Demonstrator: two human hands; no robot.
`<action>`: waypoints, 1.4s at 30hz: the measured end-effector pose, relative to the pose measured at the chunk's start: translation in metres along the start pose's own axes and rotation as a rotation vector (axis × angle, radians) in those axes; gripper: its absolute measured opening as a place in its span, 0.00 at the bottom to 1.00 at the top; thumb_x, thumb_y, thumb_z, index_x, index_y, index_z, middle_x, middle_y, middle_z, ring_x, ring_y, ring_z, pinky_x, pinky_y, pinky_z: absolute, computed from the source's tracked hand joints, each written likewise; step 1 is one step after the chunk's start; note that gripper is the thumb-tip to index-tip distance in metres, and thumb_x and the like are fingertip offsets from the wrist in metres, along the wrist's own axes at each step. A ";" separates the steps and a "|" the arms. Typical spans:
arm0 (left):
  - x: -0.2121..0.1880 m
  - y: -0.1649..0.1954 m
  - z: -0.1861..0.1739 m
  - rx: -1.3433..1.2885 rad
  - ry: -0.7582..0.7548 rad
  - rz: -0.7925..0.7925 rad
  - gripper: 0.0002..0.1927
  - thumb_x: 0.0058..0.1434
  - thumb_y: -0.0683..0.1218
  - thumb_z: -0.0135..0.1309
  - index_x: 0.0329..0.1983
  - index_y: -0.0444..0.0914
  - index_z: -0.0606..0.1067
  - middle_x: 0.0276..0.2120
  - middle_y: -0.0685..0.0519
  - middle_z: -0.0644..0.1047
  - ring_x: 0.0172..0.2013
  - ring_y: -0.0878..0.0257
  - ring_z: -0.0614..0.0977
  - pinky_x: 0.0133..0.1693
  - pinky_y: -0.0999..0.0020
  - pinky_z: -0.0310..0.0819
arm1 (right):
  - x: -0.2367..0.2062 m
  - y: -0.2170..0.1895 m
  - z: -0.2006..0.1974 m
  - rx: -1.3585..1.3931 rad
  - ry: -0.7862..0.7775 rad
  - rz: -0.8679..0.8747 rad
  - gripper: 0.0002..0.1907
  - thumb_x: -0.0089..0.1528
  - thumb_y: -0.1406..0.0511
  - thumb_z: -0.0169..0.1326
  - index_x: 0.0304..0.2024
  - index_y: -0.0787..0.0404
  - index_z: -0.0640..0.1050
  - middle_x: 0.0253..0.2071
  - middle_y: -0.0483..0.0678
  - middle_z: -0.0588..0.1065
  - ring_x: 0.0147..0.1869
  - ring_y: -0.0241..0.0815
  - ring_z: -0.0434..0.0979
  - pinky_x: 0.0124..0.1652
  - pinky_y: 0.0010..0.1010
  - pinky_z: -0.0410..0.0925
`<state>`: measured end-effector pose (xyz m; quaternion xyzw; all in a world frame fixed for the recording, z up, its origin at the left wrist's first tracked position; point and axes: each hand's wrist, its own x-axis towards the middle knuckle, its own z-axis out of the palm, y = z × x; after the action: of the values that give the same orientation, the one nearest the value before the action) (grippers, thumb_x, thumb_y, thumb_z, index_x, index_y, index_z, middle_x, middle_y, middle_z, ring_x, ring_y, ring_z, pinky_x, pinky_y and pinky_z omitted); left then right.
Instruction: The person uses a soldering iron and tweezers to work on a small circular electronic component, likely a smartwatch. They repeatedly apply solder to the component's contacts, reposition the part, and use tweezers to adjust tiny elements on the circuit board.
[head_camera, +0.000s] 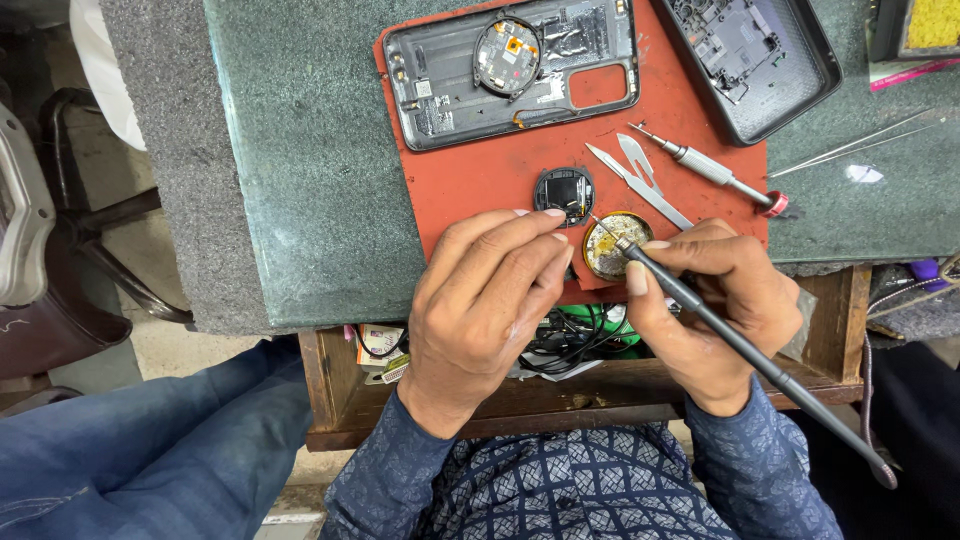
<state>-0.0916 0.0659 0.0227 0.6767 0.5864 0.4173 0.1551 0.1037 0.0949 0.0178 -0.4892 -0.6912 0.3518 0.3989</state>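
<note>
My right hand (712, 300) grips a long dark screwdriver (745, 345). Its tip rests on a small round watch body (612, 243) with a gold-coloured inside, lying on a red mat (480, 180). My left hand (490, 300) rests beside the watch body with its fingers bent, its fingertips touching the left rim. Just above my left fingertips sits a round black watch part (564, 193) with a square opening.
An open phone back shell (440, 80) with a round circuit board (506, 55) lies at the mat's top. Metal tweezers (640, 180) and a silver screwdriver (710, 168) lie right of centre. A dark tray (790, 100) holds a phone frame. An open drawer (560, 350) sits below the green table edge.
</note>
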 end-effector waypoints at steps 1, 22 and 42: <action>-0.001 0.002 0.000 -0.002 0.004 0.001 0.11 0.63 0.38 0.67 0.46 0.35 0.78 0.50 0.53 0.79 0.53 0.55 0.81 0.54 0.63 0.79 | 0.001 -0.003 -0.001 0.029 0.003 0.013 0.11 0.65 0.74 0.62 0.44 0.69 0.72 0.35 0.54 0.78 0.34 0.32 0.77 0.35 0.17 0.69; -0.013 0.023 -0.018 -0.066 -0.141 0.001 0.27 0.61 0.37 0.63 0.63 0.36 0.70 0.63 0.49 0.73 0.59 0.48 0.75 0.62 0.57 0.71 | -0.015 -0.036 -0.014 -0.228 -0.018 -0.094 0.12 0.68 0.76 0.64 0.51 0.63 0.77 0.47 0.48 0.81 0.48 0.40 0.78 0.48 0.24 0.71; -0.047 0.051 0.003 0.021 0.042 -0.081 0.09 0.63 0.38 0.65 0.44 0.37 0.77 0.47 0.54 0.78 0.52 0.55 0.77 0.53 0.60 0.75 | -0.036 0.017 -0.086 -0.476 0.232 -0.187 0.08 0.73 0.77 0.54 0.52 0.64 0.77 0.50 0.50 0.78 0.50 0.40 0.78 0.51 0.27 0.69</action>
<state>-0.0540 0.0100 0.0390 0.6449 0.6209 0.4187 0.1523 0.1941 0.0736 0.0331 -0.5401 -0.7463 0.0828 0.3801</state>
